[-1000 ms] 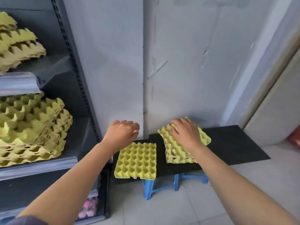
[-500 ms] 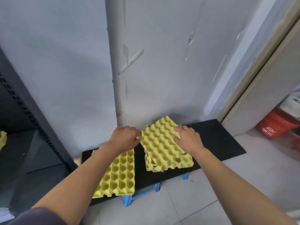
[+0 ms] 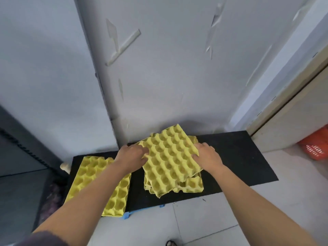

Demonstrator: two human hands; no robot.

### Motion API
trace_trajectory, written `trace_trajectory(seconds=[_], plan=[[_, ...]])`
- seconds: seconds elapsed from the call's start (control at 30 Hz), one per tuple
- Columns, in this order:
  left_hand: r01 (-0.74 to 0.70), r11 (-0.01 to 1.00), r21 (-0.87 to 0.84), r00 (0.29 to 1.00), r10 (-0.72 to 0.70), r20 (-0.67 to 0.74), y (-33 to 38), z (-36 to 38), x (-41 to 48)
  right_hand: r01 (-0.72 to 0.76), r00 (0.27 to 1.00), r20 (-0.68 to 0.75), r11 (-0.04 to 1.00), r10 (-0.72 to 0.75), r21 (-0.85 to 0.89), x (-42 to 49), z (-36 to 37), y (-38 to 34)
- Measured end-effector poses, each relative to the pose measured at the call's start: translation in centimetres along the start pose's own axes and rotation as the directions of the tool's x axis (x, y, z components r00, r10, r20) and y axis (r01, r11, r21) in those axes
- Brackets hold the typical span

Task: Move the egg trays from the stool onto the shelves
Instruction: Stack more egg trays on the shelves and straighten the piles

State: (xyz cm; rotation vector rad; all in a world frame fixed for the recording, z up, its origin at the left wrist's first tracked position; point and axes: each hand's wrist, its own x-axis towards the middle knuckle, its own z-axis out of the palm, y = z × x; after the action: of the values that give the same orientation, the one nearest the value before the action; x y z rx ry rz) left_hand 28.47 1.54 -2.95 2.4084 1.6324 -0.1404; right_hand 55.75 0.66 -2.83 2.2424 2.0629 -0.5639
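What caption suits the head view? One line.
Both hands, left and right, lift the top egg tray off its stack.

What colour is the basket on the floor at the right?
Orange-red basket, seen in the head view.

Egg trays (image 3: 170, 157): yellow moulded pulp, no print or stamp legible.
Black board (image 3: 239, 157): plain surface, no label.
Wall (image 3: 168, 68): peeling strips only, no sign or number.
Orange basket (image 3: 315, 148): white marks on its side, too blurred to read.
Readable text overall: none.
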Motion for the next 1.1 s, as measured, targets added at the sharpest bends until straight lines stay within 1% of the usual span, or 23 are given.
trace_trajectory(seconds=[0.1,0.2,0.3,0.37,0.43,0.5,0.53,0.6,0.67,0.73,0.8,0.87,0.93,1.03,1.1], plan=[[0.122,0.990,-0.070,0.992,-0.121,0.023,0.8,1.7,1.3,0.026,0.999,0.046,0.999,-0.027,0.021,2.8,1.1,1.6],[0.281,0.941,-0.189,0.959,-0.271,0.080,1.4,4.7,2.3,0.028,0.995,0.092,0.999,-0.032,0.039,5.3,2.8,2.8],[0.428,0.832,-0.353,0.904,-0.396,0.162,1.9,8.3,3.5,0.017,0.992,0.127,0.998,-0.023,0.054,7.4,5.1,3.7],[0.512,0.759,-0.402,0.859,-0.454,0.237,2.2,10.9,4.6,0.007,0.991,0.134,0.999,-0.014,0.050,8.8,6.9,4.4],[0.560,0.724,-0.403,0.828,-0.486,0.278,2.3,13.2,5.5,-0.016,0.992,0.124,0.999,0.009,0.051,10.2,8.6,5.0],[0.586,0.702,-0.405,0.810,-0.513,0.284,2.2,15.2,6.7,-0.048,0.994,0.099,0.997,0.042,0.055,11.7,10.3,5.6],[0.604,0.673,-0.426,0.796,-0.532,0.289,2.1,16.1,7.3,-0.070,0.994,0.087,0.996,0.065,0.063,12.4,11.1,5.8],[0.647,0.565,-0.512,0.754,-0.575,0.318,1.9,17.4,8.3,-0.125,0.990,0.073,0.988,0.118,0.095,13.4,12.1,6.1],[0.666,0.437,-0.605,0.718,-0.594,0.362,1.6,18.6,9.0,-0.183,0.982,0.072,0.976,0.175,0.121,14.2,13.1,6.2],[0.640,0.338,-0.690,0.722,-0.570,0.391,1.6,19.4,9.3,-0.221,0.975,0.049,0.967,0.217,0.128,14.6,13.6,6.2],[0.603,0.250,-0.758,0.718,-0.583,0.379,1.6,19.4,9.2,-0.240,0.971,0.019,0.960,0.240,0.147,14.6,13.6,6.1],[0.579,0.175,-0.796,0.695,-0.615,0.371,1.5,18.3,9.0,-0.237,0.970,-0.003,0.952,0.243,0.195,14.5,12.8,5.6],[0.572,0.160,-0.804,0.685,-0.633,0.361,1.4,16.4,8.8,-0.232,0.970,-0.016,0.943,0.243,0.240,14.1,11.5,5.0],[0.557,0.198,-0.807,0.696,-0.641,0.323,1.0,12.5,8.1,-0.218,0.972,-0.028,0.934,0.235,0.283,12.8,9.0,3.8],[0.557,0.241,-0.795,0.695,-0.659,0.287,0.8,9.8,7.3,-0.207,0.974,-0.028,0.930,0.226,0.303,11.8,7.2,2.8]])
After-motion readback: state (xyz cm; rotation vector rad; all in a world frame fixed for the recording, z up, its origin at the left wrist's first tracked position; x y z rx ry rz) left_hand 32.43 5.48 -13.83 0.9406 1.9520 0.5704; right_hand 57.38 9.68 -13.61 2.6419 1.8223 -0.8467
